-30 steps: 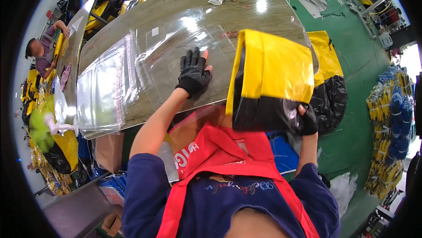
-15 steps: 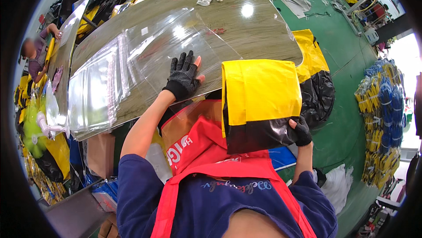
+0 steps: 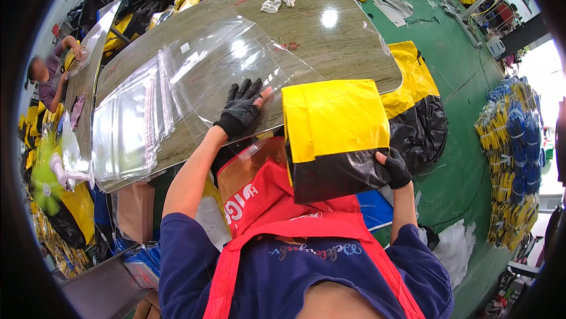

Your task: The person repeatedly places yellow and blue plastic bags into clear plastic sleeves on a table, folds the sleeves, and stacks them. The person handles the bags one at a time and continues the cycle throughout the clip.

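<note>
Seemingly plastic: glossy, folded yellow-black sheet (image 3: 337, 139).

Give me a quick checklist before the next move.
1. Right hand gripping the folded yellow-and-black piece: ok, thumb on top at its side edge.
2. Left hand over the clear plastic sheets: ok, fingers spread.
3. Sheets squared up: not ok, they overlap at different angles.
4. Folded piece fully on the table: not ok, much of it is beyond the near edge.
5. Its inner layers aligned: cannot tell, they are hidden.
</note>
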Demonstrator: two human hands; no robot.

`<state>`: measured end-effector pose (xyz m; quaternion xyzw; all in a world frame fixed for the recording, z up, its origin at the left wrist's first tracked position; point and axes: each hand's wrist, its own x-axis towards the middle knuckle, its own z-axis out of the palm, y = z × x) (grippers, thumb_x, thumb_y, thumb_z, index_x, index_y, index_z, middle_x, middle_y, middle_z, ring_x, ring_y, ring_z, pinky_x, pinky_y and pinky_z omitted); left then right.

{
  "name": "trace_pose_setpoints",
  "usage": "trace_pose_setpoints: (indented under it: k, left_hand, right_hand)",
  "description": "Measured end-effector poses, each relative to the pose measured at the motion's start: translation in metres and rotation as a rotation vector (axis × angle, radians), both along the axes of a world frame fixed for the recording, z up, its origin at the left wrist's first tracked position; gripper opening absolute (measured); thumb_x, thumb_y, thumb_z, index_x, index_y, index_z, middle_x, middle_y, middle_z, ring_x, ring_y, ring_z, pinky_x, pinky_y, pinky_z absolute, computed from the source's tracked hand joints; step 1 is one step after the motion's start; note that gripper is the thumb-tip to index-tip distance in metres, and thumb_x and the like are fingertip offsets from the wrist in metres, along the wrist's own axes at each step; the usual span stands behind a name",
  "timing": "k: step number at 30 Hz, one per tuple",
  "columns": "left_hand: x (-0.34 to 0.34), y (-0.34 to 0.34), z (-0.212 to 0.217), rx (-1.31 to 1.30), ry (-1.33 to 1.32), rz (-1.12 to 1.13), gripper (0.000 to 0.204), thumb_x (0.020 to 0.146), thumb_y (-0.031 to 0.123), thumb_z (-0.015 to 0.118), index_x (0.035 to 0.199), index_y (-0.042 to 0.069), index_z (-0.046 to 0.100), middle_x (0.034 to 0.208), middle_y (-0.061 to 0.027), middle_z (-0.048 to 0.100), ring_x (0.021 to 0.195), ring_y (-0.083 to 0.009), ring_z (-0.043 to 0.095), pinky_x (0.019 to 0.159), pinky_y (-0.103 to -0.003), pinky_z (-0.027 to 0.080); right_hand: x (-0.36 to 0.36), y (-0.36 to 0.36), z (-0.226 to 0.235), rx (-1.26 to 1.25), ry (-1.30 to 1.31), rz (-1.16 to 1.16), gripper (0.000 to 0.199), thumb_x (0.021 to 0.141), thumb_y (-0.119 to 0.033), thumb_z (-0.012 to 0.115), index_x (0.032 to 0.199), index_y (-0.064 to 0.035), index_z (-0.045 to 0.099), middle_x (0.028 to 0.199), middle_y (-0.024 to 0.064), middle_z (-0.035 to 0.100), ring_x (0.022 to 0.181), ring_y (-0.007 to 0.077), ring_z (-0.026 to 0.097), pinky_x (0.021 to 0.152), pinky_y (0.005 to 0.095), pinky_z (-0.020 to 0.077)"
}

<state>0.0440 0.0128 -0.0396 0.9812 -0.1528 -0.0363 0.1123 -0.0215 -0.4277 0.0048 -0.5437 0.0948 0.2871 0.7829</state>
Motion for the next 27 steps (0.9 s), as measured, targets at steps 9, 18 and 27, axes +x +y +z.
trace_pose_setpoints:
  k: [9, 18, 27]
  left_hand:
    - [-0.046, 0.004, 0.079, -0.294, 0.102, -0.217, 0.049, 0.095, 0.038, 0.043, 0.134, 0.008, 0.047, 0.14, -0.0167, 0.044, 0.126, -0.036, 0.043, 0.108, -0.042, 0.029]
    - [-0.086, -0.011, 0.097, -0.103, -0.087, -0.134, 0.051, 0.085, 0.026, 0.06, 0.132, 0.008, 0.047, 0.136, -0.0151, 0.048, 0.127, -0.0371, 0.042, 0.11, -0.048, 0.025]
    - [-0.127, -0.016, 0.066, -0.22, -0.305, 0.204, 0.06, 0.08, 0.017, 0.067, 0.134, 0.006, 0.045, 0.141, -0.0213, 0.04, 0.133, -0.042, 0.032, 0.111, -0.049, 0.023]
  right_hand:
    - [-0.03, 0.101, -0.023, -0.139, -0.263, 0.377, 0.051, 0.081, -0.026, 0.073, 0.122, -0.0013, 0.056, 0.113, 0.0044, 0.062, 0.106, 0.0185, 0.055, 0.089, 0.0327, 0.0449]
    - [0.164, 0.205, -0.014, -0.543, -0.711, 0.763, 0.051, 0.079, -0.048, 0.065, 0.085, 0.0022, 0.065, 0.071, 0.0197, 0.063, 0.069, 0.0273, 0.06, 0.066, 0.0364, 0.0449]
    - [0.092, 0.121, -0.011, -0.087, -0.222, 0.373, 0.044, 0.089, -0.033, 0.062, 0.122, -0.0041, 0.055, 0.103, 0.0037, 0.062, 0.088, 0.0119, 0.06, 0.078, 0.0249, 0.0481]
